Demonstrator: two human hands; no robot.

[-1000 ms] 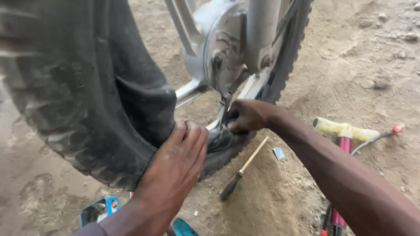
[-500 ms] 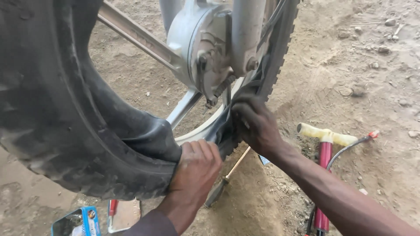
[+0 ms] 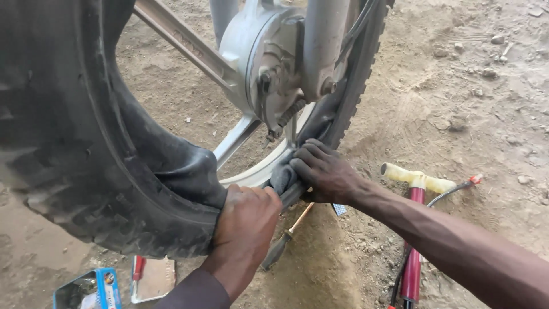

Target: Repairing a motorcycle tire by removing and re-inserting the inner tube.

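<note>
1. Single view only, from a camera worn on the head; no second view, so no shared part of the scene.
2. Looks steeply down and forward onto bare dirt ground (image 3: 469, 97), far edge of the ground toward the top of the frame.
3. Very near: the black tyre (image 3: 63, 154) fills the left half and runs out of frame at the top and left.
4. Wheel hub (image 3: 263, 63) sits at top centre, cut off by the upper edge.
5. Left hand (image 3: 246, 220) and right hand (image 3: 323, 171) enter from the bottom and lower right, meeting close to centre.
</note>
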